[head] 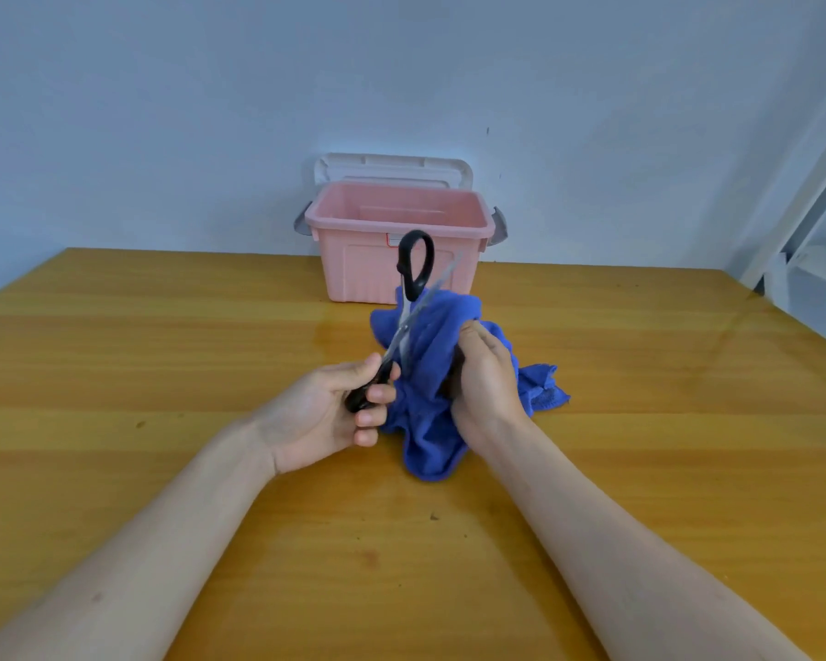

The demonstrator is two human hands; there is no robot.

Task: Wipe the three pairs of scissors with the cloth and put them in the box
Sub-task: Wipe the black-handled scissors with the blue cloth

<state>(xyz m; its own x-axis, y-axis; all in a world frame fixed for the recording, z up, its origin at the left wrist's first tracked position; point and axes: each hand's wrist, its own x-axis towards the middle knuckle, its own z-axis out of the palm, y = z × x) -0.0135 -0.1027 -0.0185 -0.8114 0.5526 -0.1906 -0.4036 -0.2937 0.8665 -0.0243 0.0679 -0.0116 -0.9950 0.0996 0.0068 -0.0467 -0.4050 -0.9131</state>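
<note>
My left hand grips one black handle of a pair of scissors, which are spread open. The other black handle loop sticks up in front of the pink box, and a steel blade points up to the right. My right hand holds a bunched blue cloth against the scissors' blades. The cloth hangs down to the wooden table. The box stands open at the back of the table. No other scissors are visible; the box's inside is only partly in view.
The box's white lid leans behind it against the wall. The yellow wooden table spreads wide on both sides. A white frame stands past the table's right edge.
</note>
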